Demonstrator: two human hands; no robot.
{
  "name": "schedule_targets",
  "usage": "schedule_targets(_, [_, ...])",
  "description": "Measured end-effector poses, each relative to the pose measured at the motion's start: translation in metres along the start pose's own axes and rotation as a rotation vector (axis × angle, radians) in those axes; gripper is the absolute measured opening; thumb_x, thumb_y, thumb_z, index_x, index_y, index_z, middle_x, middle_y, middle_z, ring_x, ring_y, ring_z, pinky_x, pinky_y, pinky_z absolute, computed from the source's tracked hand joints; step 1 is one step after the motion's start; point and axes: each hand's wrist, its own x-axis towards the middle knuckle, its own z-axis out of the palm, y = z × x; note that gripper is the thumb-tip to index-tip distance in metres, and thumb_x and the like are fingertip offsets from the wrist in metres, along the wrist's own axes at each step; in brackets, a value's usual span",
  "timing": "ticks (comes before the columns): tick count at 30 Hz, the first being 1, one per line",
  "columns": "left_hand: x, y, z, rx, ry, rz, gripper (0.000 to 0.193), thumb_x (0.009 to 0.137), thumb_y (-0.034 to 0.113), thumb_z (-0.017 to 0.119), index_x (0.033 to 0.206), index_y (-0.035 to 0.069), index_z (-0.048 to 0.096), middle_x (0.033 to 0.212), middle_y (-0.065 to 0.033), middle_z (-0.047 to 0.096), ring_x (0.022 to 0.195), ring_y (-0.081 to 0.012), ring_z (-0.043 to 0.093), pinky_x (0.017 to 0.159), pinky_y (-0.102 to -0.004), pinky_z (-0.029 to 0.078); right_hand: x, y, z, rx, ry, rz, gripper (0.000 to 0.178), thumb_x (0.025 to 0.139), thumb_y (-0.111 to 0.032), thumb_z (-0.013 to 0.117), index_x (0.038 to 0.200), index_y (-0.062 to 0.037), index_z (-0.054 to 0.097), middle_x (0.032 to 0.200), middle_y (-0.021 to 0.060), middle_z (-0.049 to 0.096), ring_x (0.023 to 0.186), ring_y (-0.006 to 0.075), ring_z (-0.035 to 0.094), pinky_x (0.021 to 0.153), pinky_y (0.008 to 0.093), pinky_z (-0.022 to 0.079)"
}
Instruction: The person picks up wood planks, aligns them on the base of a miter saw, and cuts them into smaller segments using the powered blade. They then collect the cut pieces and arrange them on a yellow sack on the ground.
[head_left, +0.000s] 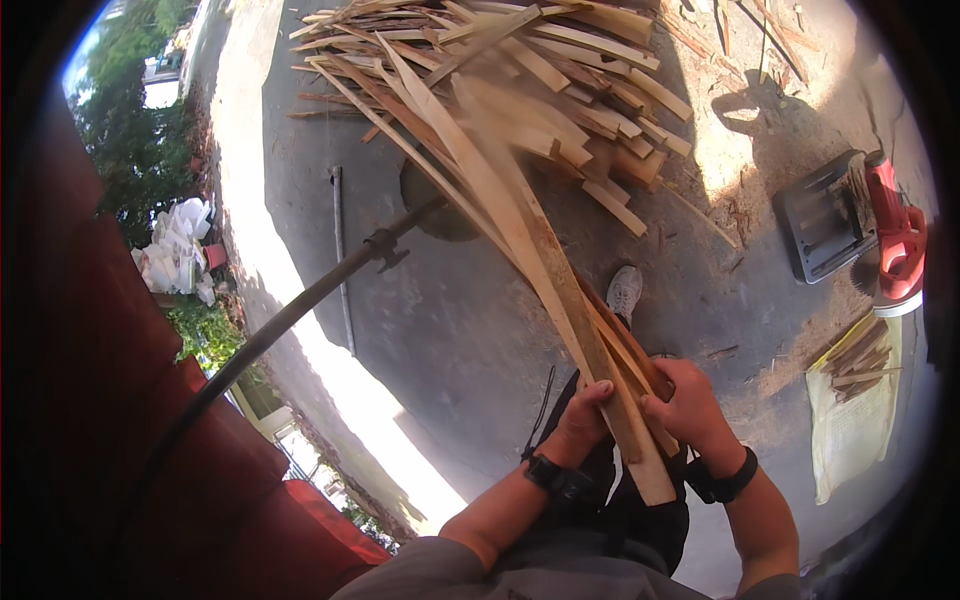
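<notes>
Both grips hold strips; a sack bears scraps.

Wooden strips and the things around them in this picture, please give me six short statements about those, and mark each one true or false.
1. The left hand holds wooden strips. True.
2. The right hand is empty. False: it holds wood too.
3. A woodpile lies on the ground. True.
4. The saw is mainly blue. False: it is mainly red.
5. The left wrist has a dark band on it. True.
6. The pale yellow sack has no wood with it. False: small wood pieces lie on or in it.
</notes>
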Motion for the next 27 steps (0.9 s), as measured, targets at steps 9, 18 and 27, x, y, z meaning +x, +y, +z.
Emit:
schedule_targets(9, [0.013,-0.003,0.013,0.061,0.023,0.01,0.059,0.077,0.025,0.067,0.125,-0.003,0.046,0.116,-0.0165,0.059,0.105,-0.0288,0.06,0.095,-0.0397,0.047,-0.047,0.002,-0.01,-0.297,0.254,-0.087,0.037,0.065,-0.006,0.06,0.099,0.0053,0.051,0.091,0.0206,0.047,0.088,0.0365,0.048,0.078,0.0436,0.044])
schedule_targets(18, [0.031,-0.006,0.018,0.042,-0.027,0.001,0.058,0.076,0.025,0.067,0.122,-0.003,0.047,0.11,-0.0149,0.06,0.1,-0.0263,0.061,0.092,-0.0379,0.048,-0.12,0.049,-0.026,0.07,0.28,0.041,0.042,0.073,-0.013,0.059,0.111,0.003,0.052,0.1,0.0166,0.05,0.093,0.03,0.053,0.082,0.0372,0.044])
schedule_targets(27, [0.051,-0.019,0.008,0.121,0.031,0.048,0.049,0.079,0.03,0.063,0.115,-0.003,0.056,0.108,-0.0141,0.064,0.099,-0.0262,0.062,0.092,-0.0378,0.048,-0.102,0.02,0.021,1.201,0.611,0.154,0.115,0.069,-0.046,0.08,0.145,-0.0037,0.004,0.133,0.0149,0.037,0.126,0.0324,0.039,0.106,0.0474,0.033])
